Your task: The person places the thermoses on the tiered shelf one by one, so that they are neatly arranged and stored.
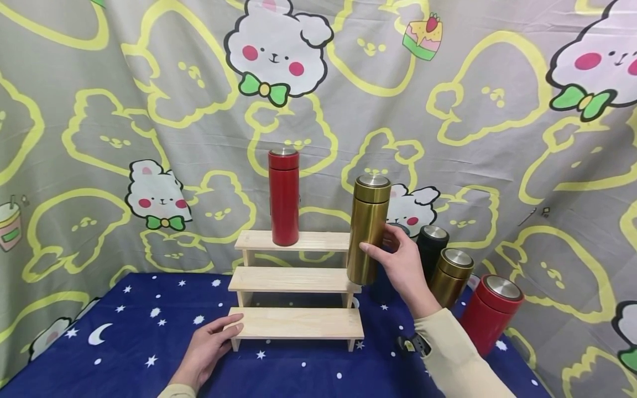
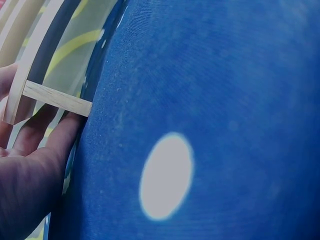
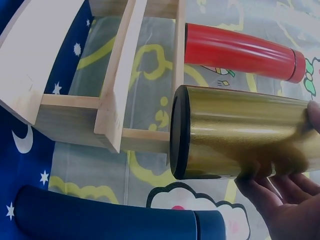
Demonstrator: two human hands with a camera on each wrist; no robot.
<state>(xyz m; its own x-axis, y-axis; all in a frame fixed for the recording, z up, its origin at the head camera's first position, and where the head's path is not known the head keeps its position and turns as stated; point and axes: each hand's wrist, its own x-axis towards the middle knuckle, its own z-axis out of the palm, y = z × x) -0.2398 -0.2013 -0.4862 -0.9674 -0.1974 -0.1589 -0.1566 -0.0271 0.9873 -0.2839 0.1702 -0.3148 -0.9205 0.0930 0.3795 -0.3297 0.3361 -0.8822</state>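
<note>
A gold vacuum flask (image 1: 368, 226) is upright in my right hand (image 1: 404, 268), its thumb and fingers wrapped round the body from the right. Its base overlaps the right end of the middle step in the head view; in the right wrist view the dark base of that flask (image 3: 180, 132) is off the boards. My left hand (image 1: 208, 345) holds the left end of the bottom step of a wooden three-step rack (image 1: 298, 322). Its fingers reach round the board near the leg (image 2: 57, 97). On the top step stands a red flask (image 1: 284, 204), left of centre.
Right of the rack stand a dark blue flask (image 3: 110, 214), partly hidden behind my right hand, a black flask (image 1: 432, 240), another gold flask (image 1: 449, 276) and another red flask (image 1: 492, 315). A starry blue cloth (image 1: 149, 326) covers the table; a patterned curtain (image 1: 199, 127) hangs behind.
</note>
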